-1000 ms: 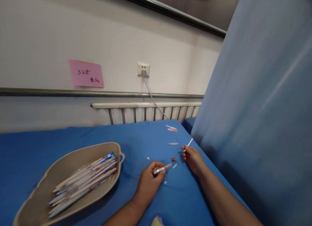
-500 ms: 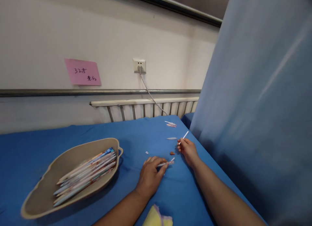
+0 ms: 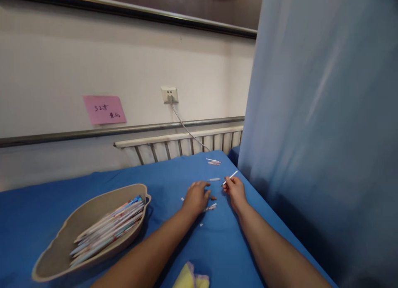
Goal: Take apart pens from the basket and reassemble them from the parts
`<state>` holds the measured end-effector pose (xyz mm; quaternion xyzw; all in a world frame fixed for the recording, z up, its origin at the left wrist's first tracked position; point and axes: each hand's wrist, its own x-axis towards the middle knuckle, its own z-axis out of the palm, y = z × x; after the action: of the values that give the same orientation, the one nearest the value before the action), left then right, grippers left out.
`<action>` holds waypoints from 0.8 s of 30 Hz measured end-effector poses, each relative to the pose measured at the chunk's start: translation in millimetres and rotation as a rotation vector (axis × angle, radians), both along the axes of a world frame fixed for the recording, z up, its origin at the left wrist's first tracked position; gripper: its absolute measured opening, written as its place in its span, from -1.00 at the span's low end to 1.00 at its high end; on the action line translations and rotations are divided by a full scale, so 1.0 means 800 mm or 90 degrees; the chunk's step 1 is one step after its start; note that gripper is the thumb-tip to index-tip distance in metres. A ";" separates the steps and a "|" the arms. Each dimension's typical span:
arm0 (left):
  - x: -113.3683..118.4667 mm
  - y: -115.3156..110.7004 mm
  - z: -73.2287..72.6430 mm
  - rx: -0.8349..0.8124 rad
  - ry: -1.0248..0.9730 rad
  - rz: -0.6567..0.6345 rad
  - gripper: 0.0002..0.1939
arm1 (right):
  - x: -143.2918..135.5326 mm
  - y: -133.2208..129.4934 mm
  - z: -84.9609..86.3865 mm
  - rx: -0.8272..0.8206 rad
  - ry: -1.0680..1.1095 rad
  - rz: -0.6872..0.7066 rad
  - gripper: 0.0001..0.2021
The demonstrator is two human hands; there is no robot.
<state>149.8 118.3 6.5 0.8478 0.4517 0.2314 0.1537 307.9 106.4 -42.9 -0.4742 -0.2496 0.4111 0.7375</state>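
My right hand point(image 3: 236, 194) pinches a slim white pen refill point(image 3: 231, 175) with a dark tip, tilted above the cloth. To its left, my left hand point(image 3: 195, 197) holds nothing, its thumb and fingers apart. Just beyond those fingertips lies a pale pen barrel point(image 3: 214, 179). A small orange-brown piece point(image 3: 213, 198) rests by the left thumb. Nearer to me are clear and white pen parts point(image 3: 210, 207), partly hidden by the left hand. More slim pen parts point(image 3: 214, 162) lie near the far end of the table.
A beige leaf-shaped basket point(image 3: 46, 255) full of pens stands at left on the blue cloth point(image 3: 224, 246). Small white bits point(image 3: 201, 225) lie about. A yellow cloth point(image 3: 186, 277) is at the near edge. A blue curtain point(image 3: 311, 114) hangs at right; a plugged cord point(image 3: 186, 128) runs down behind.
My left hand has let go of the clear pen parts and moved forward, fingers apart. The right hand still holds the refill, now with its dark tip showing. The view has tilted.
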 end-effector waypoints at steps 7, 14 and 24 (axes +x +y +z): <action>0.052 0.071 -0.010 -0.068 -0.012 0.009 -0.69 | 0.003 0.008 -0.001 0.025 0.023 -0.037 -0.54; 0.033 0.045 -0.009 -0.186 -0.178 0.036 -0.85 | 0.004 -0.002 0.013 0.054 0.041 -0.051 -0.43; -0.108 -0.099 0.021 -0.730 -0.748 0.044 -0.78 | -0.074 -0.084 0.076 0.080 0.048 0.118 -0.36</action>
<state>63.5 39.1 23.4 0.3636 0.3714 0.3753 0.7675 248.6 39.0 17.8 -0.3858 -0.2899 0.4787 0.7334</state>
